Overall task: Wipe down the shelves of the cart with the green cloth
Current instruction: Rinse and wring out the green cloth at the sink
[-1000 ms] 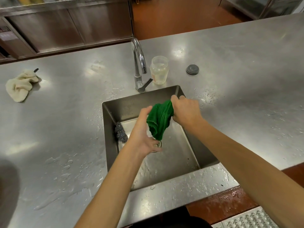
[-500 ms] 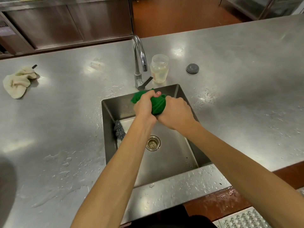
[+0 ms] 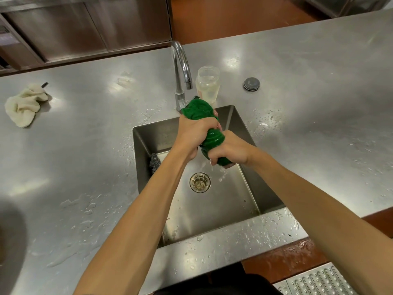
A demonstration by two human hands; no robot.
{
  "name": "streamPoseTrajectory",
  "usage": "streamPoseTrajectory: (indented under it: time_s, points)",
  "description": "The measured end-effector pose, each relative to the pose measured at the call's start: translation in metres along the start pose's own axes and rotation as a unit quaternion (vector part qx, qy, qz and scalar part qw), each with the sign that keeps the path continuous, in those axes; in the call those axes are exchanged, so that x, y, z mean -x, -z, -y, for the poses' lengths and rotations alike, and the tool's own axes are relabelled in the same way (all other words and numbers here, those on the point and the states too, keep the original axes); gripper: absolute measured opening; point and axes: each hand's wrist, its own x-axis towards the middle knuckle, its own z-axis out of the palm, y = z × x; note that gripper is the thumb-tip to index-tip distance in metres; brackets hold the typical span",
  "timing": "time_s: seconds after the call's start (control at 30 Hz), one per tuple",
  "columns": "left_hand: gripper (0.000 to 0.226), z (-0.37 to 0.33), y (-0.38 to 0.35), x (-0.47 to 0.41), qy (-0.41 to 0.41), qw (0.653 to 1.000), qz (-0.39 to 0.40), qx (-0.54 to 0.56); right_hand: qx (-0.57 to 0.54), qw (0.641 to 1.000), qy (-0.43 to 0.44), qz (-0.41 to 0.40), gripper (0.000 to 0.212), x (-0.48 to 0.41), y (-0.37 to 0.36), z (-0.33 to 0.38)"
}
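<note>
The green cloth point(image 3: 212, 137) is twisted into a tight roll above the steel sink point(image 3: 148, 133). My left hand point(image 3: 193, 133) grips its upper end, just below the tap. My right hand point(image 3: 230, 151) grips its lower end. Water runs out of the cloth's lower end and drips into the basin near the drain point(image 3: 200, 182). No cart is in view.
A curved tap point(image 3: 180, 67) stands behind the sink, with a clear plastic jar point(image 3: 208, 86) and a grey lid point(image 3: 251, 84) to its right. A steel scourer point(image 3: 154, 162) lies in the basin's left corner. A cream cloth point(image 3: 23, 104) lies far left on the wet counter.
The cloth hung loose between my hands a second ago. I bunched it up near the tap and have now twisted it into a roll, and water is coming out.
</note>
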Motion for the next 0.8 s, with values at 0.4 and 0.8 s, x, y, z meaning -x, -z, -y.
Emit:
streamPoseTrajectory:
  time_s: [0.4, 0.8]
  points:
    - [0.037, 0.014, 0.011, -0.007, 0.129, 0.955, -0.175, 0.202, 0.265, 0.947, 0.015, -0.183, 0.069, -0.005, -0.013, 0.002]
    - [0.03, 0.008, -0.005, -0.007, 0.249, 0.919, -0.168, 0.255, 0.524, 0.764, 0.118, -0.358, 0.085, -0.011, -0.02, -0.009]
